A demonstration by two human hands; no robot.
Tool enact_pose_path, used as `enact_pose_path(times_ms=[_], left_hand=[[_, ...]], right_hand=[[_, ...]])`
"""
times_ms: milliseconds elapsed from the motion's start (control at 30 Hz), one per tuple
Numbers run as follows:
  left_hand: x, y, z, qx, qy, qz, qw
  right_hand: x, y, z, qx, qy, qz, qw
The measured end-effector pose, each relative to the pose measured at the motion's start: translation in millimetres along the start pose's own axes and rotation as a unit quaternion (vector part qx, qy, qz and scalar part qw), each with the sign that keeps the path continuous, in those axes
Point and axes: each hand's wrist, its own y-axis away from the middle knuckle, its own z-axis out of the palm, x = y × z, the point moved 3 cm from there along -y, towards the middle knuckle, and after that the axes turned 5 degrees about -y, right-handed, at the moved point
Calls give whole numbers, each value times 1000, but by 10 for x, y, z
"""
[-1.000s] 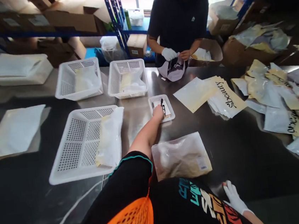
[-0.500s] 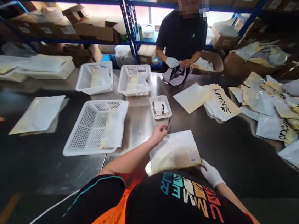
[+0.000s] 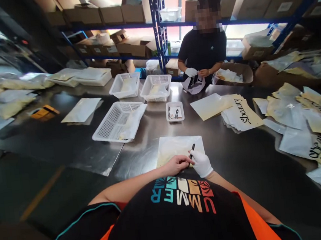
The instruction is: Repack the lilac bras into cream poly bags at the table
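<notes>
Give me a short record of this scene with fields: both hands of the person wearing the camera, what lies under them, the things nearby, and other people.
left hand: bare left hand rests on the flat plastic bag, beside the pen
right hand: gloved right hand, fingers closed on a black pen
surface: metal table
nearby: small white tray; large white basket; printed bags
other people: a person in a dark shirt across the table handles a bag

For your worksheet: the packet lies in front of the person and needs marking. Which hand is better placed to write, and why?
Probably the right hand: gloved, it appears to grip the black pen over the packet. The bare left hand rests beside it on the packet's near edge.
</notes>
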Motion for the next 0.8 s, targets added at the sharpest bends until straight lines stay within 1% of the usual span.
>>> enact_pose_path(times_ms=[33, 67, 100, 133, 200, 233, 267, 300, 367, 433, 467, 533, 700, 733, 800], left_hand=[[24, 47, -4, 16, 0, 14, 1000], [41, 88, -15, 45, -2, 27, 999], [48, 123, -35, 90, -8, 37, 995], [47, 154, -61, 147, -20, 46, 988], [34, 206, -108, 267, -61, 58, 960], [28, 225, -114, 309, -86, 63, 945], [25, 234, -104, 329, -107, 68, 936], [28, 235, -78, 329, -124, 72, 933], [48, 222, 9, 286, -147, 78, 944], [81, 211, 103, 242, -167, 76, 953], [96, 208, 142, 229, -176, 72, 955], [115, 201, 192, 223, -196, 59, 953], [112, 160, 228, 222, -237, 35, 945], [118, 147, 234, 216, -249, 33, 943], [141, 122, 241, 200, -282, 36, 938]], right_hand=[[-19, -33, -27, 7, -54, 29, 998], [-47, -63, -59, 10, -115, 67, 991], [-85, -87, -95, 10, -182, 111, 977], [-129, -103, -133, 3, -250, 156, 956], [-230, -115, -212, -16, -367, 239, 899], [-277, -113, -255, -23, -409, 271, 871], [-316, -107, -297, -28, -441, 297, 846], [-347, -96, -336, -30, -466, 318, 825], [-378, -66, -394, -27, -503, 347, 791], [-382, -39, -418, -29, -526, 360, 770], [-378, -32, -419, -34, -531, 361, 766], [-367, -39, -410, -54, -527, 357, 769], [-394, -116, -354, -109, -459, 354, 808], [-409, -123, -336, -112, -448, 360, 811], [-426, -132, -314, -115, -444, 373, 806]])
